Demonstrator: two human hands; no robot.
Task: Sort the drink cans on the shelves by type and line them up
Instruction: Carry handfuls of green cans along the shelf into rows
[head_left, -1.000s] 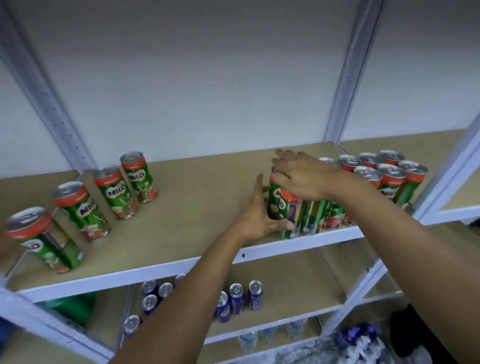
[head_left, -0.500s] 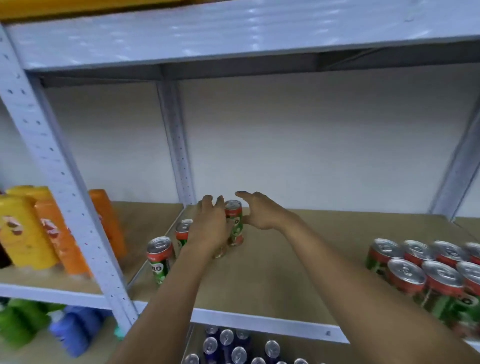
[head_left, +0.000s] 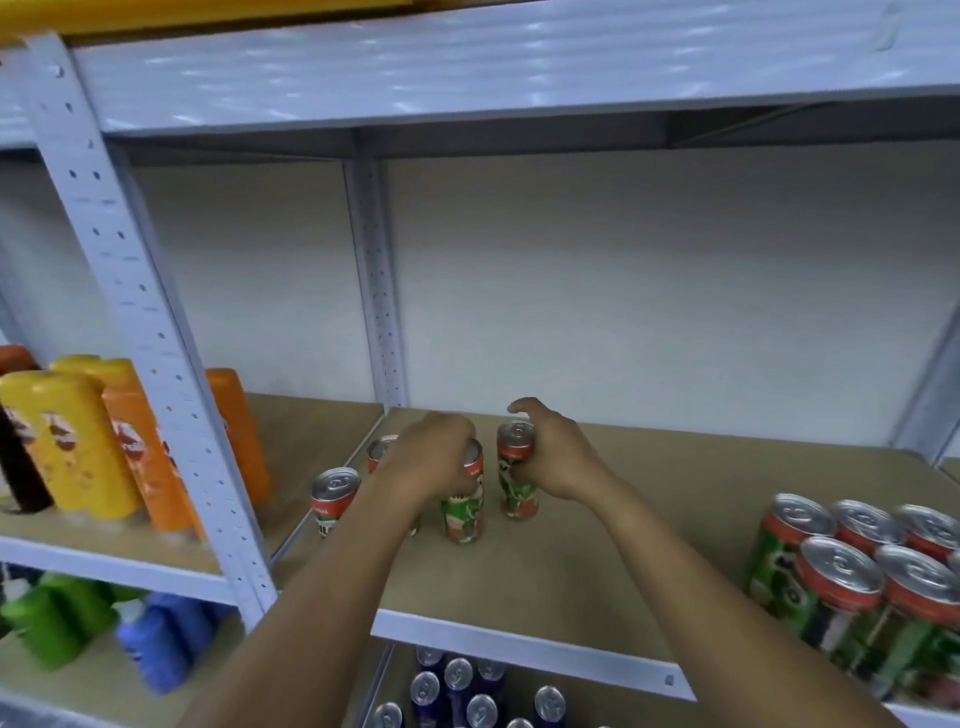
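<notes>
Nearest you, the grouped green cans (head_left: 852, 587) stand packed at the right front of the shelf (head_left: 519, 639), while further in your left hand (head_left: 431, 462) curls over the top of one stray can (head_left: 464, 512) and your right hand (head_left: 550, 457) wraps the side of another (head_left: 517, 480). Both stand upright mid-shelf, just apart. These look rigid, smooth and probably full, so hold the wall mid-height, not the slick rim.

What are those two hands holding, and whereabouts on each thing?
Each holds a green Milo can by its upper part: the left hand over one can, the right hand around another can's side.
</notes>
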